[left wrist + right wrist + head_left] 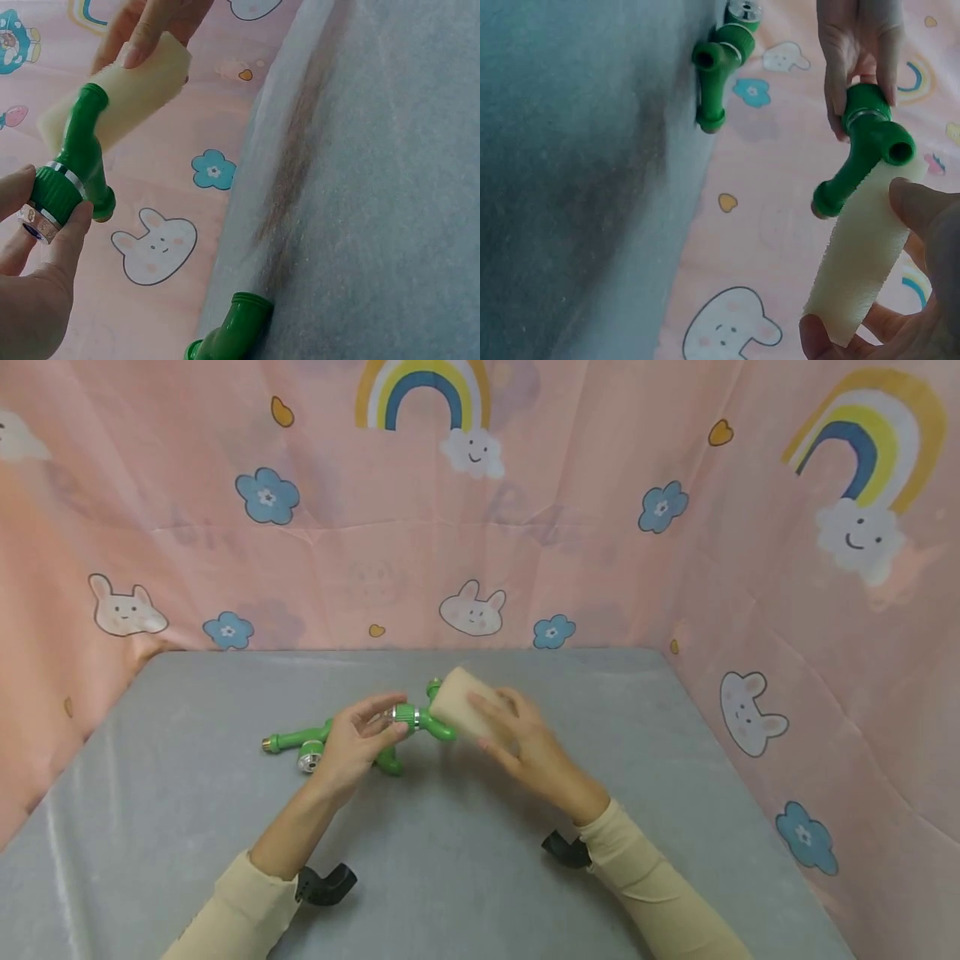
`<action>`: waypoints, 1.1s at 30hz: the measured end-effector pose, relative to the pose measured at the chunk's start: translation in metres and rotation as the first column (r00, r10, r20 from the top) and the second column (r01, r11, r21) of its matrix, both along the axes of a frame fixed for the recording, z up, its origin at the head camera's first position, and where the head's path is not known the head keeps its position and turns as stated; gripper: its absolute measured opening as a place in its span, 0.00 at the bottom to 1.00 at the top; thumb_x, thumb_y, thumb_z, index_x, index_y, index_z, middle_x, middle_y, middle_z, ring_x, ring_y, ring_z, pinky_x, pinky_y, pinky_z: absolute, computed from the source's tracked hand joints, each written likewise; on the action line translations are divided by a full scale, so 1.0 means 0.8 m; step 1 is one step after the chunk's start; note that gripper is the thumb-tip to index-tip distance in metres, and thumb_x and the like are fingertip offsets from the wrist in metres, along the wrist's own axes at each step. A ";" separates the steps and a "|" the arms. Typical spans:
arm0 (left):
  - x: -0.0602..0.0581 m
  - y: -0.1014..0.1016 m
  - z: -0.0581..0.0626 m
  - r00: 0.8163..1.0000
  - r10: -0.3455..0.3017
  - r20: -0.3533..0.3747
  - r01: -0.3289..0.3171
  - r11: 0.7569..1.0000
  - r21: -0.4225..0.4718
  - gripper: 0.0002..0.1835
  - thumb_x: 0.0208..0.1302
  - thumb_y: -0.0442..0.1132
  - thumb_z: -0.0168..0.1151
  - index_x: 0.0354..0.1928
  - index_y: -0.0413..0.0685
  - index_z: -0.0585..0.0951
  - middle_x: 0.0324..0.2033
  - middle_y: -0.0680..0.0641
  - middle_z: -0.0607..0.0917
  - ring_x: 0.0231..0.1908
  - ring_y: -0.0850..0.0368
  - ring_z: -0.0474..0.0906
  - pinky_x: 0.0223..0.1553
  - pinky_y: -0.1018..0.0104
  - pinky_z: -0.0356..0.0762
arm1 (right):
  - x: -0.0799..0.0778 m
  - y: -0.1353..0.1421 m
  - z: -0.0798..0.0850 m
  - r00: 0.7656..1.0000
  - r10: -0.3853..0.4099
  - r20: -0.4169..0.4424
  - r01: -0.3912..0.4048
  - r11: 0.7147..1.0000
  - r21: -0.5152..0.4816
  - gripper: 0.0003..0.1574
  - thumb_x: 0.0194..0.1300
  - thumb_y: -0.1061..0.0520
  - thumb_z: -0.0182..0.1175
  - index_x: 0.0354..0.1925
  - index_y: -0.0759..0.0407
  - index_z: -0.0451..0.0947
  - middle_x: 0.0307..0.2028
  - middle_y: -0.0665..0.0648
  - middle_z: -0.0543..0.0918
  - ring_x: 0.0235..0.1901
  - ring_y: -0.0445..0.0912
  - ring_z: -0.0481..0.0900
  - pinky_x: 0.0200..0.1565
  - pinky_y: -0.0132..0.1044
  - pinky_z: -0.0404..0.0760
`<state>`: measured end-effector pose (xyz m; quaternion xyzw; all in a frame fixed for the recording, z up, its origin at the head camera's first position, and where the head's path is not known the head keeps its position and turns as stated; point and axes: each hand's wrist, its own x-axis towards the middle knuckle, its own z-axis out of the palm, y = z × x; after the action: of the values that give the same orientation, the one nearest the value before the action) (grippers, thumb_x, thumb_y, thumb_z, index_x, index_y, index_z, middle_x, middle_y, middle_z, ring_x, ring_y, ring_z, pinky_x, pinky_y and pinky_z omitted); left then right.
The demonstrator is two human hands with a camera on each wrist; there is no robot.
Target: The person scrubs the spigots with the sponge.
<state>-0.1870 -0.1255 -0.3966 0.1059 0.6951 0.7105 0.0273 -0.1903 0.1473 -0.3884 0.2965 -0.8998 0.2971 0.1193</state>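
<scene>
My left hand pinches a green faucet by its ribbed collar, between thumb and fingers, above the table. In the left wrist view the faucet's bent spout points up and its threaded inlet sticks out to the side. My right hand grips a cream-coloured sponge block, thumb on one face and fingers on the other. The sponge lies right against the faucet body in the right wrist view. A second green faucet with a clear-fronted knob lies on the table, partly hidden behind my left hand.
A grey cloth-covered table stretches out under both hands. Pink printed curtains hang behind it and along its sides. Black curved mounts stick out from both wrists, low over the cloth.
</scene>
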 end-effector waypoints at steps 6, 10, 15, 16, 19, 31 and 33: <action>0.000 0.001 0.000 1.000 0.005 0.006 -0.005 1.000 -0.003 0.25 0.68 0.25 0.60 0.66 0.27 0.71 0.70 0.34 0.70 0.70 0.40 0.69 0.54 0.79 0.80 | -0.001 0.001 -0.003 0.999 -0.017 0.042 0.016 1.000 0.015 0.37 0.71 0.53 0.64 0.74 0.44 0.67 0.68 0.69 0.67 0.65 0.64 0.69 0.58 0.63 0.79; 0.000 0.001 0.001 1.000 -0.015 -0.010 0.014 1.000 -0.016 0.25 0.68 0.25 0.61 0.66 0.28 0.71 0.69 0.34 0.72 0.68 0.42 0.72 0.54 0.77 0.81 | -0.006 0.008 -0.004 0.998 -0.049 0.029 0.048 0.998 0.033 0.36 0.70 0.54 0.64 0.73 0.46 0.68 0.66 0.71 0.68 0.63 0.66 0.70 0.55 0.63 0.80; 0.001 0.001 0.001 0.999 -0.036 -0.021 0.035 0.999 -0.036 0.27 0.68 0.25 0.60 0.69 0.31 0.70 0.71 0.34 0.70 0.72 0.39 0.65 0.57 0.78 0.79 | -0.011 0.019 0.003 0.994 -0.111 0.000 0.111 0.992 0.059 0.36 0.69 0.54 0.65 0.73 0.47 0.68 0.65 0.73 0.69 0.64 0.68 0.69 0.59 0.67 0.77; 0.002 0.002 0.001 0.999 -0.034 -0.029 0.032 0.998 -0.054 0.27 0.68 0.25 0.60 0.69 0.31 0.70 0.71 0.34 0.70 0.73 0.39 0.65 0.57 0.77 0.78 | -0.011 0.020 0.004 0.993 -0.119 -0.011 0.120 0.991 0.059 0.36 0.69 0.54 0.65 0.73 0.47 0.69 0.66 0.73 0.69 0.64 0.69 0.69 0.59 0.68 0.76; 0.001 0.004 0.000 0.998 -0.020 -0.056 0.014 0.994 -0.110 0.26 0.67 0.26 0.62 0.67 0.32 0.73 0.69 0.33 0.73 0.72 0.39 0.67 0.58 0.77 0.78 | -0.009 0.017 0.007 0.992 -0.114 -0.049 0.116 0.992 0.044 0.35 0.69 0.53 0.65 0.72 0.47 0.70 0.65 0.72 0.70 0.63 0.69 0.70 0.59 0.67 0.76; 0.004 0.013 -0.005 0.995 -0.046 -0.084 0.036 0.992 -0.118 0.24 0.64 0.22 0.63 0.63 0.25 0.74 0.64 0.27 0.75 0.68 0.36 0.70 0.57 0.74 0.80 | 0.002 -0.005 -0.001 0.978 -0.136 -0.158 0.151 0.985 0.087 0.33 0.64 0.54 0.70 0.67 0.45 0.76 0.62 0.71 0.74 0.59 0.66 0.71 0.56 0.63 0.78; 0.004 0.013 -0.005 0.995 -0.056 -0.079 0.046 0.991 -0.122 0.25 0.65 0.22 0.62 0.63 0.25 0.74 0.65 0.27 0.75 0.69 0.37 0.70 0.56 0.74 0.80 | -0.002 -0.002 -0.001 0.972 -0.163 -0.170 0.178 0.981 0.080 0.33 0.64 0.54 0.70 0.66 0.45 0.77 0.62 0.71 0.75 0.58 0.67 0.72 0.56 0.63 0.78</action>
<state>-0.1836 -0.1152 -0.4003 0.1510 0.7344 0.6613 0.0230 -0.1917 0.1457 -0.3895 0.2468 -0.9222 0.2177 0.2033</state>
